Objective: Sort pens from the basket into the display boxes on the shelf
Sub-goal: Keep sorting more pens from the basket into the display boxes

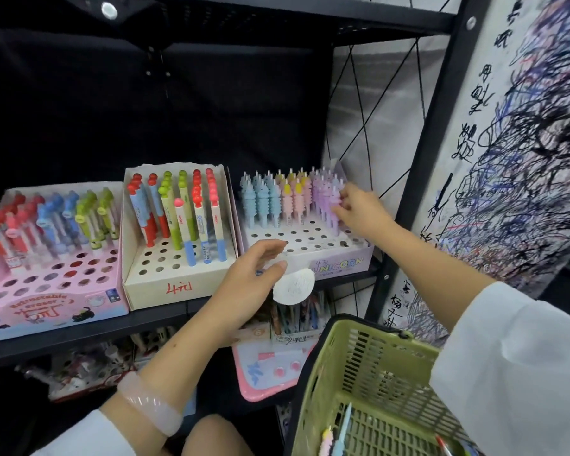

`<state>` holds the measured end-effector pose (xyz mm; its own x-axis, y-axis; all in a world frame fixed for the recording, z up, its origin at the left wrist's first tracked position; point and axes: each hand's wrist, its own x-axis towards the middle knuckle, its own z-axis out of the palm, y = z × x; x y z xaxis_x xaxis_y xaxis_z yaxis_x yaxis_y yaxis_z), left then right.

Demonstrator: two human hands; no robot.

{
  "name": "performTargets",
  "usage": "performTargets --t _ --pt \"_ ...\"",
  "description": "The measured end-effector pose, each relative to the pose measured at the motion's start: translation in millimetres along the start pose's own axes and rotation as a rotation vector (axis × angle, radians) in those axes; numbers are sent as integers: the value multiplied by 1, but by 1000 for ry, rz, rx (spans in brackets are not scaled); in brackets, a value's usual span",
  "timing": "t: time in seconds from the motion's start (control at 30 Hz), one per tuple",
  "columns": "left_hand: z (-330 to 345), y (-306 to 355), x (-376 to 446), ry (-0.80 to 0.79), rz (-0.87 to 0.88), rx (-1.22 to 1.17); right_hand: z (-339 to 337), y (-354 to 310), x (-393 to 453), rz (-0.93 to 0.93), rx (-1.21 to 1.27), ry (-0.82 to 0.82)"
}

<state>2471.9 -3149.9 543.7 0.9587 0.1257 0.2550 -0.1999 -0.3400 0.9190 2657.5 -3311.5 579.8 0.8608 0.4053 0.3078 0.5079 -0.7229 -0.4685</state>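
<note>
Pens (331, 205) were pinched by the right hand (359, 210) in the shelf's "UNICORN" box (338, 262); "4元" was handwritten on the middle box (178, 286). The left hand (250, 274) was held relaxed, empty, beside it. More pens lay in the basket (369, 383).

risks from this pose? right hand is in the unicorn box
1. The right hand works a purple pen into a tightly packed row; neighbouring purple pens could tip or lift out.
2. The left hand hovers near the unicorn box front without clearly bracing it, so the box may slide.
3. The green basket hangs on the right forearm; reaching further could swing it.
</note>
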Motion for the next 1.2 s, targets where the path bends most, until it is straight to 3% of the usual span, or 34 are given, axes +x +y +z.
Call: performTargets --t 0.17,0.27,0.33,0.4,0.53,0.63,0.8,0.93,1.1,1.2 --pt "23 5 -13 -40 42 -55 -4 1 -41 -15 77 76" --pt "57 -9 -28 -128 30 -47 4 15 -91 -151 70 135" --pt "81 -28 -41 -174 64 83 21 34 -132 -232 54 117" --pt "101 -51 -55 -249 129 286 47 63 -173 -189 25 -48" --pt "125 -89 -75 -397 154 454 118 124 -244 -26 -229 -696" --pt "131 -102 -81 -420 115 484 166 146 -271 -162 -340 -870" --pt "130 -104 -82 -348 113 434 222 156 -277 -269 -529 -829" --pt "128 -104 -83 -282 51 366 228 157 -281 -404 -625 -653" --pt "128 -102 -81 -243 -11 264 218 167 -289 -346 -467 -827" --pt "128 -103 -82 -237 -24 246 215 157 -300 -209 -235 -881"
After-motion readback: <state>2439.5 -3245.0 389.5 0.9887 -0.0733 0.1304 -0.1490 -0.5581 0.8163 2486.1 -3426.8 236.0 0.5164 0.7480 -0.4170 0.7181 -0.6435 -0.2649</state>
